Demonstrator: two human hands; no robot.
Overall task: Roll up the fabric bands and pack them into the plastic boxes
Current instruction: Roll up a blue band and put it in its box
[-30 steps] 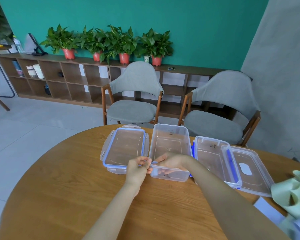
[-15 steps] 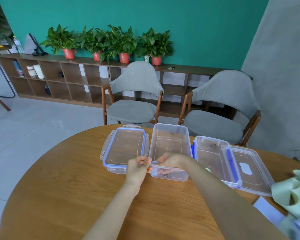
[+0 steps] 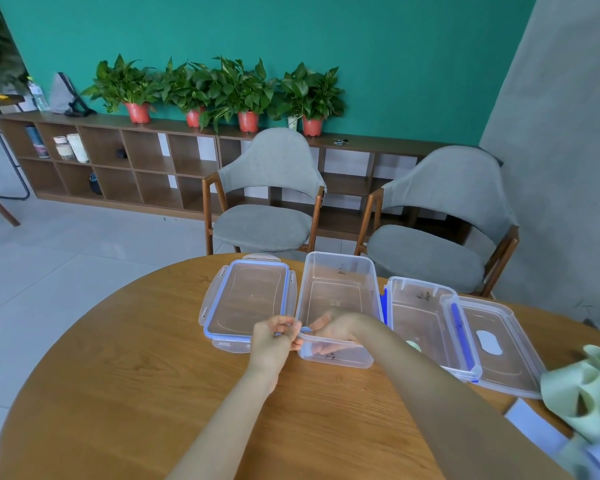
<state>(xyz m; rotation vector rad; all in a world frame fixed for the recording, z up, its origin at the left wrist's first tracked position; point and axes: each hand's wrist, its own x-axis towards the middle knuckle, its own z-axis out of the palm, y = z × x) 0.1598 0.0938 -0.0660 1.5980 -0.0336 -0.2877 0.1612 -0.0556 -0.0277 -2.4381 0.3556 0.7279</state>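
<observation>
No shift since earlier | left hand (image 3: 270, 342), right hand (image 3: 336, 329) fingers pinch blue band (image 3: 305, 329) at box (image 3: 338, 299) near rim

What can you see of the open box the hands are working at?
The middle box is clear plastic, rectangular with rounded corners, lidless and upright on the round wooden table. It sits between a blue-sealed lid and a second box. The right hand reaches inside its near end; the left hand pinches a small blue band at its near rim.
</observation>
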